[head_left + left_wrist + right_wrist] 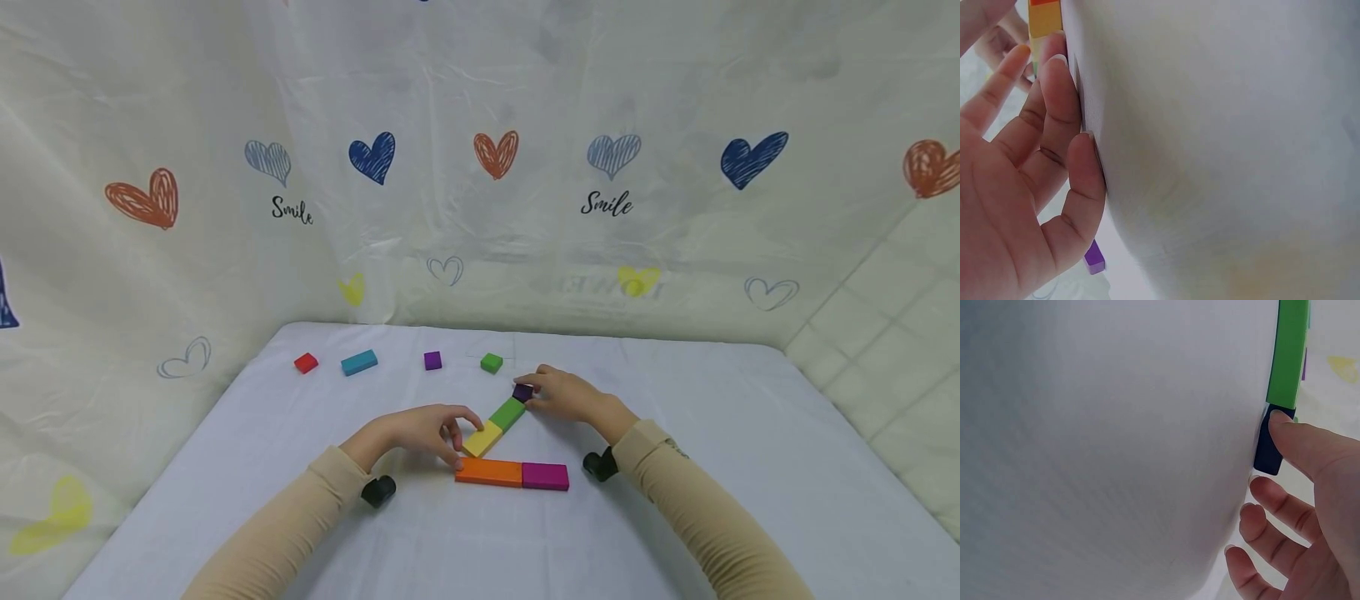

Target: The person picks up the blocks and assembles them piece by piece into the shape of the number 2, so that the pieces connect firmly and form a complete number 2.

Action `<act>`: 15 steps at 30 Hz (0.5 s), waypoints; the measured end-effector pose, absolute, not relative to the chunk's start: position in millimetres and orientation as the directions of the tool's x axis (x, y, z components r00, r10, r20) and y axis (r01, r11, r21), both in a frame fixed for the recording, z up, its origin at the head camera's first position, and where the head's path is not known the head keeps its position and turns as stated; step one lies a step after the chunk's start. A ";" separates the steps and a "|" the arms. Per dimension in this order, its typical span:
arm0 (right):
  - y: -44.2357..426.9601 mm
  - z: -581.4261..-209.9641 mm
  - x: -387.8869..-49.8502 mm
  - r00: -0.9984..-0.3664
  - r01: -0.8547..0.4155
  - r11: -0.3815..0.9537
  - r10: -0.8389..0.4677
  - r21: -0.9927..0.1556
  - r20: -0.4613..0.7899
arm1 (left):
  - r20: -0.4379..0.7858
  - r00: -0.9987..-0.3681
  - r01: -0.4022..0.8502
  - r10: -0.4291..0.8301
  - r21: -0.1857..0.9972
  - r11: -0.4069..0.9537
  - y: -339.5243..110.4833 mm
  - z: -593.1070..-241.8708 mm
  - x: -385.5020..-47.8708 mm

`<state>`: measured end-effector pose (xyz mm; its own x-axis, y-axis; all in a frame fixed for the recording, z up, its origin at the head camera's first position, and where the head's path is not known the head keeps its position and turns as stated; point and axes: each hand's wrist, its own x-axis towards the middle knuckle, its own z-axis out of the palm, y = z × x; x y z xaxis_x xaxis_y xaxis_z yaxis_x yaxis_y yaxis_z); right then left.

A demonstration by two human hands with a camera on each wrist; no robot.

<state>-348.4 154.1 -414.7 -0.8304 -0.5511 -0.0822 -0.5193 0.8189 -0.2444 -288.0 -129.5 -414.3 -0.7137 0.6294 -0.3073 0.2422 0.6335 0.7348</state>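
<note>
A slanted row on the white table joins a yellow block [482, 440], a green block [507, 413] and a dark blue block [522, 392]. Below it, an orange block [489, 472] and a magenta block [545, 477] lie end to end. My right hand [567, 394] pinches the dark blue block at the row's upper end; in the right wrist view the thumb [1294, 434] lies on that block, against the green one. With relaxed fingers, my left hand [423, 431] touches the yellow block, its thumb at the orange block's left end. In the left wrist view, fingers partly hide the blocks.
Along the table's back lie a red block [306, 362], a blue block [359, 362], a small purple block [432, 360] and a small green block [491, 362]. A sheet [480, 233] printed with hearts hangs behind the table [675, 367].
</note>
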 end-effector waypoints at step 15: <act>156.3 -413.7 -348.2 -0.817 -0.541 0.806 -0.571 -0.239 -0.079 | -0.311 -0.716 0.242 0.625 0.730 0.640 -128.7 -413.0 -287.5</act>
